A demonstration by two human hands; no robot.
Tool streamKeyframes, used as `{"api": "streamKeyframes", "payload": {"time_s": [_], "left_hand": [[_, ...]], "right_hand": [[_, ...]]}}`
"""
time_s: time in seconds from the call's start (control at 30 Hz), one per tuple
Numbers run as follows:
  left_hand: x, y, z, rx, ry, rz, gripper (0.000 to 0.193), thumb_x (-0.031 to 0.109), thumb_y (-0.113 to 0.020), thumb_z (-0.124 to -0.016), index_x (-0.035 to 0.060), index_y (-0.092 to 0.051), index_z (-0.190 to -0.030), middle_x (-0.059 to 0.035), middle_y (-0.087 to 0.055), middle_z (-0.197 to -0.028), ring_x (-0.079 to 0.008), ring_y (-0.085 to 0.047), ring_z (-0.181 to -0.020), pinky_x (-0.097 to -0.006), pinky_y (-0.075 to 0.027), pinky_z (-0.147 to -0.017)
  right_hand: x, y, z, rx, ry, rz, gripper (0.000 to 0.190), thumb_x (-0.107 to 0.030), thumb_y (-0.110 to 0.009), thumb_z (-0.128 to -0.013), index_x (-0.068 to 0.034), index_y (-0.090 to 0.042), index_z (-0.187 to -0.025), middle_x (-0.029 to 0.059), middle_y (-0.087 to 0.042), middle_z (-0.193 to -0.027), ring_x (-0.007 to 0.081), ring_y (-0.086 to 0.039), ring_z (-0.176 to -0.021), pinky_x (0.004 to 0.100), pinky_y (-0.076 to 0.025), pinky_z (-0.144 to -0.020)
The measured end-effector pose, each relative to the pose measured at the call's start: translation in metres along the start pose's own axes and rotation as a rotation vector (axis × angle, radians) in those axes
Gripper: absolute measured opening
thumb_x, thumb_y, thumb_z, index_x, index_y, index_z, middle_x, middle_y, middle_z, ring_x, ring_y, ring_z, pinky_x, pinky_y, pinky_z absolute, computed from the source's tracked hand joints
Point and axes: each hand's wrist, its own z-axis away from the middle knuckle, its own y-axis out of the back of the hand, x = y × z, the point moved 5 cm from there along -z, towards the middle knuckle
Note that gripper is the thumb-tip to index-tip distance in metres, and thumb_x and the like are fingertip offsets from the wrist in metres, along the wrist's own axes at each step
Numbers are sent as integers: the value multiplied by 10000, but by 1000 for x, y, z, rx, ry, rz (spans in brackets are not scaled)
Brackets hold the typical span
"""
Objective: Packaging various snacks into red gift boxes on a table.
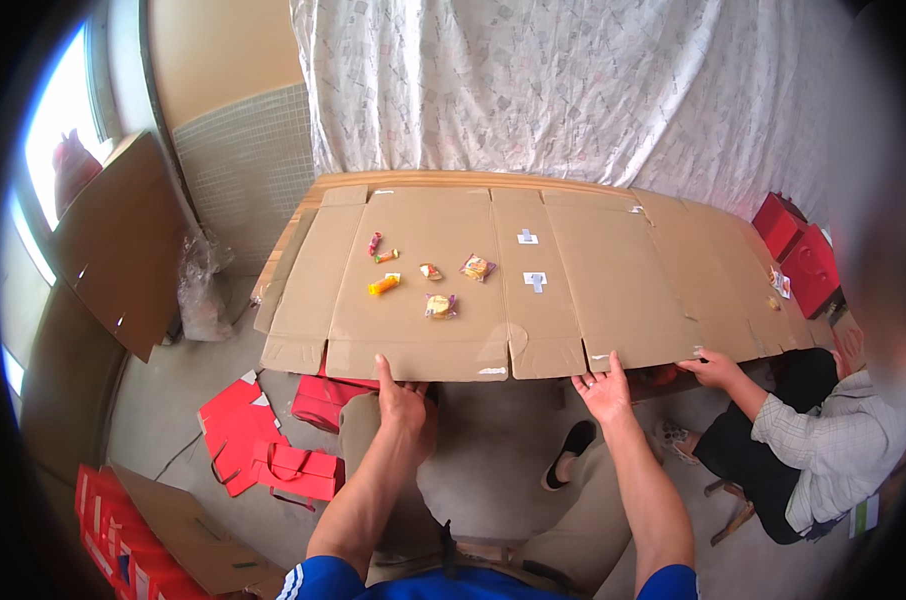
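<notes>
A flattened cardboard box covers most of a wooden table. At its near edge, my left hand has its thumb on top and its fingers partly hidden underneath. My right hand takes the same edge farther right, palm up, thumb over the cardboard. Left of the middle lie several wrapped snacks: a yellow one, a red one, a green-and-orange one, a small one, and two round cakes in clear wrappers. Two white stickers are on the narrow panel.
Another person's hand touches the near edge at right; that person sits on a wooden stool. Red boxes stand at the table's right end. Red gift boxes lie on the floor at left. A patterned curtain hangs behind the table.
</notes>
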Motion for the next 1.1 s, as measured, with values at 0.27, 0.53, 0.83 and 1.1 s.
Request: {"api": "streamKeyframes", "payload": {"time_s": [0.27, 0.53, 0.83, 1.1], "left_hand": [[46, 31, -60, -88, -71, 92, 502, 399, -414, -975, 40, -386, -1326, -140, -471, -1309, -309, -475, -1198, -481, -415, -1013], [30, 13, -49, 118, -182, 176, 456, 305, -515, -947, 28, -416, -1297, -131, -533, -1227, -300, -551, -1093, -472, -480, -925], [29, 5, 86, -244, 224, -211, 472, 316, -524, -946, 9, -429, -1291, -127, -574, -1176, -200, -607, -1009, -363, -514, -825], [186, 250, 83, 277, -665, -651, 237, 116, -593, -874, 25, -616, -1092, -67, -645, -973, -141, -616, -854, -272, -501, -741]], "right_hand": [[31, -8, -35, -4, 26, 75, 331, -358, -630, -872, -119, -525, -1075, 74, -592, -971, 235, -560, -882, 402, -475, -752], [23, 16, -27, -87, -63, 149, 337, -367, -566, -918, -86, -536, -1102, 102, -603, -983, 249, -582, -915, 359, -489, -713], [37, -17, 46, -200, -233, 586, 463, -412, -508, -940, -37, -512, -1211, 105, -632, -1046, 211, -605, -906, 327, -485, -747], [11, -67, 118, -233, 119, 1100, 351, -271, -518, -954, 12, -542, -1160, 98, -657, -928, 144, -628, -764, 233, -483, -670]]}}
